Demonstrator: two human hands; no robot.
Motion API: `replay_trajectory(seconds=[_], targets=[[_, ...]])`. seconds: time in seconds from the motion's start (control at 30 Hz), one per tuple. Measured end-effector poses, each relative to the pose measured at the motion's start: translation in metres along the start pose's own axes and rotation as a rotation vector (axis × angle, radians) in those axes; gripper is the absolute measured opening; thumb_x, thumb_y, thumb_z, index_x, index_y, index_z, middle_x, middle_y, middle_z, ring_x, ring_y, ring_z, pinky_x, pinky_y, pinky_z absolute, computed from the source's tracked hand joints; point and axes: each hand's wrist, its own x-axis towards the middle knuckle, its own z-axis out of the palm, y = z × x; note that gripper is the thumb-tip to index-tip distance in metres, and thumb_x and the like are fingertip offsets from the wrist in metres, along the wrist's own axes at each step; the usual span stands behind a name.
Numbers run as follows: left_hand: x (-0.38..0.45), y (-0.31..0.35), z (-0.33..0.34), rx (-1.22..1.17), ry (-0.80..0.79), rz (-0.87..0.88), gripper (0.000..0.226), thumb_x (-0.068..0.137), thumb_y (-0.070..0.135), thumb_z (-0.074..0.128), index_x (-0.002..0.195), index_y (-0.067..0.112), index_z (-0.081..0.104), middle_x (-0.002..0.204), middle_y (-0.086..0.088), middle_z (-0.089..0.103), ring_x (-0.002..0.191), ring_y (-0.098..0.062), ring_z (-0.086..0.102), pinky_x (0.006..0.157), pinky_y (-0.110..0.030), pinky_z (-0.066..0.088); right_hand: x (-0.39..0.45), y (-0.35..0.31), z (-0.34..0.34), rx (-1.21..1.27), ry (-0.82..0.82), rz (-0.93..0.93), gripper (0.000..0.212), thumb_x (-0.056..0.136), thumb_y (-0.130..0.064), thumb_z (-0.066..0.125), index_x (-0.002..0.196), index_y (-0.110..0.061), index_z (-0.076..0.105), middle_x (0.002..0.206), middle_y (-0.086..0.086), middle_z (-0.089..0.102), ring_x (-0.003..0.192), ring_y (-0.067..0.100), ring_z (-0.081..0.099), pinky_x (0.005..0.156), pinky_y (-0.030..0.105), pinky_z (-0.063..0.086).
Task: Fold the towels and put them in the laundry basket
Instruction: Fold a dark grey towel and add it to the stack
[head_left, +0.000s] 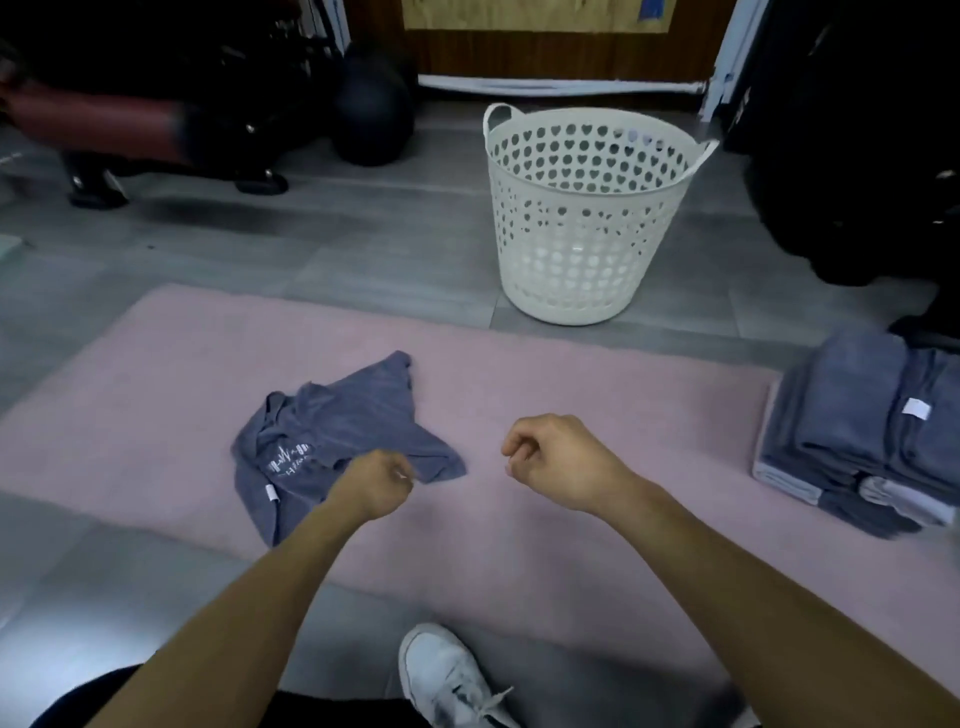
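White perforated plastic laundry basket (582, 218) looks empty, crumpled grey-blue towel (332, 441) unfolded on pink rug (597, 395), grey stack (872, 431) waiting; left hand (376, 483) and right hand (550, 457) fingers curled, holding nothing.

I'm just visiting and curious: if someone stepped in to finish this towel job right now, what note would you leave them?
Left hand: fingers curled, over the crumpled grey towel's near edge; whether it grips is unclear.
Right hand: fingers curled, holding nothing.
The towel lies unfolded on the pink mat. A stack of grey towels sits on the right. The white basket stands beyond the mat, apparently empty.
Left: fold the towels and put them in the basket.
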Motion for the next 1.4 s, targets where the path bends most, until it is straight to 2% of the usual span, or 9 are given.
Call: replay_trajectory(seconds=[0.2, 0.4, 0.6, 0.73, 0.93, 1.03, 1.17, 1.27, 1.4], targets=[[0.071, -0.035, 0.053, 0.279, -0.148, 0.012, 0.041, 0.091, 0.013, 0.054, 0.132, 0.020, 0.056, 0.135, -0.006, 0.054, 0.115, -0.027, 0.057, 0.098, -0.039, 0.046, 0.052, 0.041, 0.041, 0.027, -0.051, 0.121, 0.014, 0.086, -0.013, 0.060, 0.090, -0.023, 0.068, 0.090, -0.007, 0.066, 0.080, 0.010, 0.064, 0.074, 0.022, 0.053], [0.120, -0.046, 0.103, 0.383, -0.216, -0.077, 0.079, 0.094, 0.008, 0.046, 0.154, 0.032, 0.001, 0.161, -0.010, -0.014, 0.128, -0.038, 0.045, 0.095, -0.044, 0.046, 0.079, 0.082, 0.067, 0.060, -0.130, 0.194, 0.008, 0.087, -0.020, 0.062, 0.089, -0.027, 0.065, 0.090, -0.009, 0.065, 0.078, 0.006, 0.061, 0.068, 0.013, 0.045], [0.145, -0.052, 0.119, 0.197, -0.003, -0.070, 0.034, 0.093, 0.008, 0.050, 0.125, 0.015, 0.058, 0.129, -0.014, 0.048, 0.112, -0.035, 0.052, 0.087, -0.040, 0.048, 0.092, 0.110, 0.079, 0.068, -0.164, 0.225, 0.008, 0.088, -0.021, 0.063, 0.086, -0.029, 0.062, 0.087, -0.010, 0.064, 0.077, 0.006, 0.060, 0.064, 0.011, 0.040], [0.124, -0.039, 0.101, 0.034, -0.073, 0.103, 0.031, 0.084, -0.001, 0.053, 0.109, 0.007, 0.071, 0.105, -0.017, 0.067, 0.096, -0.033, 0.064, 0.085, -0.038, 0.051, 0.086, 0.111, 0.077, 0.111, -0.129, 0.247, 0.009, 0.088, -0.018, 0.062, 0.086, -0.026, 0.064, 0.089, -0.007, 0.066, 0.078, 0.007, 0.061, 0.062, 0.011, 0.041], [0.062, 0.043, 0.048, -0.145, -0.010, 0.387, 0.014, 0.085, 0.000, 0.064, 0.080, 0.011, 0.071, 0.063, 0.007, 0.061, 0.058, -0.002, 0.053, 0.057, -0.021, 0.040, 0.045, 0.106, 0.039, 0.168, -0.089, 0.195, 0.040, 0.085, -0.017, 0.069, 0.122, -0.025, 0.057, 0.115, -0.005, 0.056, 0.095, 0.012, 0.059, 0.078, 0.016, 0.046], [0.026, 0.089, 0.018, -0.159, -0.005, 0.481, 0.009, 0.082, 0.008, 0.071, 0.085, 0.016, 0.074, 0.061, 0.020, 0.058, 0.059, 0.010, 0.055, 0.054, -0.009, 0.037, 0.018, 0.093, 0.004, 0.128, -0.042, 0.075, 0.059, 0.081, -0.024, 0.077, 0.134, -0.028, 0.051, 0.122, -0.005, 0.053, 0.097, 0.014, 0.058, 0.082, 0.024, 0.049], [-0.021, 0.133, -0.018, -0.217, -0.005, 0.561, 0.017, 0.080, 0.012, 0.076, 0.073, 0.026, 0.068, 0.050, 0.015, 0.053, 0.049, 0.004, 0.048, 0.052, -0.015, 0.036, -0.016, 0.070, -0.048, 0.119, 0.042, -0.078, 0.012, 0.088, -0.012, 0.067, 0.099, -0.013, 0.073, 0.095, 0.000, 0.069, 0.084, 0.013, 0.061, 0.078, 0.026, 0.051], [-0.043, 0.164, -0.038, -0.334, -0.033, 0.569, 0.012, 0.083, 0.015, 0.075, 0.075, 0.017, 0.065, 0.057, 0.005, 0.057, 0.054, -0.009, 0.049, 0.056, -0.027, 0.043, -0.043, 0.050, -0.089, 0.130, 0.125, -0.079, 0.013, 0.092, -0.013, 0.061, 0.085, -0.013, 0.071, 0.076, -0.004, 0.067, 0.071, 0.007, 0.057, 0.068, 0.023, 0.047], [-0.061, 0.216, -0.057, -0.349, 0.046, 0.617, 0.015, 0.088, 0.012, 0.067, 0.083, 0.026, 0.068, 0.072, 0.010, 0.067, 0.060, -0.007, 0.059, 0.061, -0.021, 0.047, -0.074, 0.033, -0.137, 0.150, 0.289, -0.050, 0.014, 0.090, -0.012, 0.057, 0.079, -0.007, 0.064, 0.074, 0.003, 0.062, 0.072, 0.013, 0.055, 0.076, 0.040, 0.050]])
